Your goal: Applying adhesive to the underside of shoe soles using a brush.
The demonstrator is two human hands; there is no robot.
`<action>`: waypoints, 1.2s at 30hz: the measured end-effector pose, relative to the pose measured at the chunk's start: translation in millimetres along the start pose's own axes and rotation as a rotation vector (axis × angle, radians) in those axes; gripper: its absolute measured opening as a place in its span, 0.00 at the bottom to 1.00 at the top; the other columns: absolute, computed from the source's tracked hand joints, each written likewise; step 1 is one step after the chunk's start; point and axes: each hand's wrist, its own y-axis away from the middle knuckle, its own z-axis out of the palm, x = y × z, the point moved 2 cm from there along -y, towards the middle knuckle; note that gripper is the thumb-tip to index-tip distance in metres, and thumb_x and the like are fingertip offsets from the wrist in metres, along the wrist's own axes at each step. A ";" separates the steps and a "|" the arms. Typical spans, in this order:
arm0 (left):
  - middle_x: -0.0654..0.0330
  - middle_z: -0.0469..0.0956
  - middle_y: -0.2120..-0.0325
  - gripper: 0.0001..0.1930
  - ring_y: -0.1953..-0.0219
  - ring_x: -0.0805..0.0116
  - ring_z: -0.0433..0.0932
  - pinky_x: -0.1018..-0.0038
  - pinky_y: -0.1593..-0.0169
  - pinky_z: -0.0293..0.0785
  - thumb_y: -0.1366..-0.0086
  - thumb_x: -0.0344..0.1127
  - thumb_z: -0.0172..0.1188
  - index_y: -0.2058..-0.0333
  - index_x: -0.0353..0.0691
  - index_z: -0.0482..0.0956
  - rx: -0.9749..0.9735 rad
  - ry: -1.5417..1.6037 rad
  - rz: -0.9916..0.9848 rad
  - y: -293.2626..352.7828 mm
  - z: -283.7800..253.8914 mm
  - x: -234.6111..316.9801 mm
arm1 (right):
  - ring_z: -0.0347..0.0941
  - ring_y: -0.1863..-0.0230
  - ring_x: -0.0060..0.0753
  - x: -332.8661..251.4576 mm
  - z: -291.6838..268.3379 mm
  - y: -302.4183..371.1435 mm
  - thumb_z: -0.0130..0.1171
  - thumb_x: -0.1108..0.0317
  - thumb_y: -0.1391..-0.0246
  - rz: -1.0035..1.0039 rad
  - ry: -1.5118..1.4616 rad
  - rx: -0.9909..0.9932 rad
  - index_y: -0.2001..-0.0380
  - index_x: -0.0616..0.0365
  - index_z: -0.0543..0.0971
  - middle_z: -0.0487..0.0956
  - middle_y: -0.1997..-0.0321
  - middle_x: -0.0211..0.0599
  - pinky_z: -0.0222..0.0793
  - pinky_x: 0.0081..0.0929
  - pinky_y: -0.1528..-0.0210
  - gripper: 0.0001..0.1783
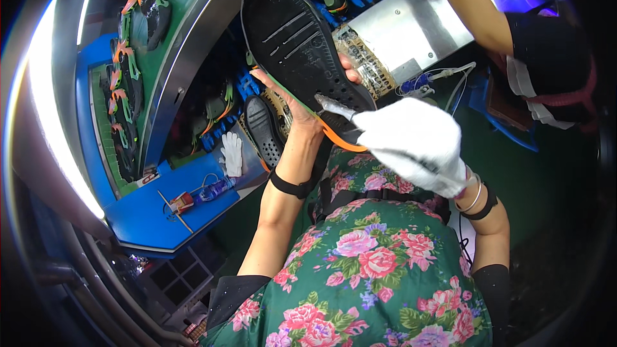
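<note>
A large black shoe sole [289,32] is tilted up in front of me, with raised bars across it, small round holes toward its lower end, and an orange and green edge. My bare left hand [301,110] supports it from beneath, thumb along the near edge and fingertips showing at the far side. My right hand [411,144], in a white glove, is closed round a thin silver tool [334,107]. Its brownish tip lies at the sole's surface beside the holes; whether it touches, I cannot tell. Most of the handle is hidden in the glove.
Another black sole [260,125] rests at left, near a white glove [231,154] and a blue bottle [218,188] on a blue shelf [173,218]. Shoe parts [154,16] hang on a green belt. Another person's arm [472,0] reaches over a metal box [405,29].
</note>
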 end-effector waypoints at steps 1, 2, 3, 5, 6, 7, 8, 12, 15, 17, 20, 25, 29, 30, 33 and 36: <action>0.46 0.78 0.62 0.65 0.63 0.52 0.82 0.56 0.58 0.82 0.58 0.96 0.37 0.44 0.36 0.70 -0.016 -0.003 0.005 -0.2 3.5 -0.1 | 0.84 0.59 0.39 -2.6 3.0 2.1 0.71 0.75 0.53 -0.067 0.081 -0.028 0.57 0.55 0.87 0.87 0.59 0.36 0.80 0.34 0.59 0.17; 0.46 0.78 0.63 0.65 0.63 0.52 0.82 0.56 0.58 0.82 0.58 0.96 0.36 0.44 0.36 0.70 0.005 0.014 -0.003 0.0 5.5 -0.3 | 0.84 0.60 0.39 -3.9 6.6 4.0 0.71 0.75 0.53 -0.108 0.067 -0.004 0.57 0.55 0.87 0.87 0.60 0.37 0.80 0.34 0.60 0.17; 0.46 0.78 0.63 0.65 0.63 0.52 0.82 0.56 0.58 0.82 0.58 0.96 0.36 0.44 0.36 0.70 0.007 0.014 -0.005 0.1 5.8 -1.7 | 0.84 0.60 0.39 -5.6 5.7 4.4 0.71 0.75 0.53 -0.105 0.067 -0.003 0.57 0.55 0.87 0.87 0.60 0.37 0.80 0.34 0.60 0.17; 0.47 0.78 0.63 0.65 0.63 0.52 0.82 0.57 0.59 0.82 0.58 0.96 0.36 0.45 0.36 0.71 0.009 0.007 0.021 0.6 5.2 -1.2 | 0.84 0.63 0.41 -7.4 2.9 1.0 0.72 0.79 0.57 0.069 -0.114 -0.017 0.65 0.58 0.88 0.88 0.59 0.43 0.80 0.32 0.61 0.12; 0.47 0.78 0.63 0.65 0.63 0.52 0.82 0.57 0.59 0.82 0.58 0.96 0.36 0.45 0.36 0.71 0.012 0.006 0.022 0.8 5.5 0.2 | 0.84 0.63 0.40 -5.9 2.0 0.6 0.71 0.79 0.56 0.124 -0.189 0.034 0.65 0.59 0.88 0.88 0.59 0.43 0.80 0.33 0.60 0.12; 0.47 0.78 0.63 0.65 0.64 0.52 0.82 0.57 0.60 0.82 0.57 0.96 0.36 0.45 0.36 0.71 -0.006 -0.015 0.027 -0.5 6.3 1.7 | 0.85 0.63 0.39 -4.4 -2.6 -1.1 0.71 0.79 0.56 0.130 -0.220 0.063 0.66 0.59 0.87 0.88 0.59 0.43 0.80 0.32 0.60 0.11; 0.46 0.78 0.63 0.65 0.64 0.52 0.82 0.57 0.61 0.82 0.57 0.96 0.36 0.45 0.36 0.71 -0.025 -0.036 0.033 -1.5 7.1 2.6 | 0.85 0.62 0.40 -3.2 -4.4 0.7 0.72 0.79 0.56 0.088 -0.145 0.063 0.65 0.58 0.88 0.88 0.59 0.43 0.80 0.32 0.60 0.11; 0.45 0.79 0.63 0.65 0.64 0.51 0.83 0.57 0.60 0.83 0.57 0.96 0.35 0.44 0.36 0.71 -0.055 -0.053 0.044 -2.6 6.5 4.5 | 0.84 0.60 0.40 -8.3 4.2 9.1 0.72 0.75 0.54 -0.025 0.006 -0.019 0.58 0.56 0.88 0.87 0.57 0.38 0.79 0.33 0.59 0.16; 0.45 0.79 0.63 0.66 0.64 0.51 0.83 0.57 0.60 0.84 0.58 0.96 0.34 0.45 0.35 0.72 -0.094 -0.049 0.044 -4.0 5.6 3.5 | 0.84 0.60 0.39 -7.0 -3.7 7.3 0.72 0.75 0.54 0.106 -0.178 -0.025 0.58 0.56 0.88 0.87 0.57 0.38 0.79 0.32 0.59 0.16; 0.45 0.79 0.62 0.65 0.62 0.52 0.81 0.59 0.57 0.79 0.59 0.95 0.40 0.46 0.35 0.74 -0.126 -0.052 0.021 -4.5 0.3 6.4 | 0.84 0.61 0.39 -4.5 -5.5 10.4 0.72 0.76 0.53 0.120 -0.208 0.000 0.58 0.56 0.88 0.87 0.57 0.38 0.79 0.32 0.59 0.16; 0.46 0.79 0.61 0.64 0.61 0.54 0.78 0.61 0.53 0.74 0.60 0.95 0.46 0.49 0.35 0.77 -0.182 -0.065 0.000 -6.7 -1.3 9.4 | 0.83 0.62 0.38 -7.9 -3.6 12.8 0.71 0.76 0.53 0.035 -0.040 -0.009 0.58 0.56 0.88 0.87 0.58 0.38 0.79 0.32 0.59 0.16; 0.46 0.79 0.61 0.64 0.62 0.55 0.79 0.61 0.54 0.73 0.61 0.95 0.46 0.50 0.34 0.78 -0.215 -0.079 0.000 -11.2 2.5 9.9 | 0.83 0.63 0.39 -3.4 -7.9 14.1 0.71 0.77 0.53 0.163 -0.250 0.013 0.58 0.59 0.87 0.87 0.58 0.41 0.79 0.31 0.60 0.16; 0.46 0.79 0.61 0.65 0.62 0.55 0.80 0.59 0.55 0.73 0.61 0.96 0.44 0.51 0.32 0.78 -0.256 -0.073 0.034 -15.5 7.9 10.2 | 0.83 0.64 0.38 -9.7 -9.2 11.7 0.71 0.77 0.53 0.150 -0.109 0.008 0.62 0.60 0.88 0.87 0.59 0.42 0.78 0.32 0.61 0.12; 0.46 0.79 0.61 0.65 0.62 0.55 0.81 0.59 0.55 0.73 0.61 0.96 0.44 0.52 0.32 0.78 -0.279 -0.100 0.046 -16.8 8.0 11.1 | 0.83 0.64 0.38 -11.6 -8.4 10.7 0.71 0.78 0.54 0.124 -0.088 -0.001 0.63 0.60 0.88 0.87 0.59 0.42 0.79 0.31 0.61 0.12; 0.46 0.79 0.60 0.65 0.62 0.55 0.81 0.58 0.55 0.73 0.61 0.96 0.43 0.52 0.31 0.78 -0.303 -0.117 0.064 -17.4 7.3 6.7 | 0.84 0.64 0.40 2.9 -8.2 20.1 0.71 0.78 0.54 0.172 -0.251 0.060 0.61 0.60 0.88 0.87 0.59 0.42 0.79 0.32 0.60 0.13; 0.45 0.79 0.60 0.66 0.61 0.54 0.81 0.58 0.55 0.74 0.61 0.96 0.44 0.52 0.30 0.78 -0.355 -0.131 0.058 -24.1 3.1 9.3 | 0.84 0.63 0.41 -0.1 -9.3 17.1 0.71 0.79 0.55 0.147 -0.178 0.054 0.62 0.60 0.88 0.87 0.60 0.41 0.79 0.32 0.60 0.14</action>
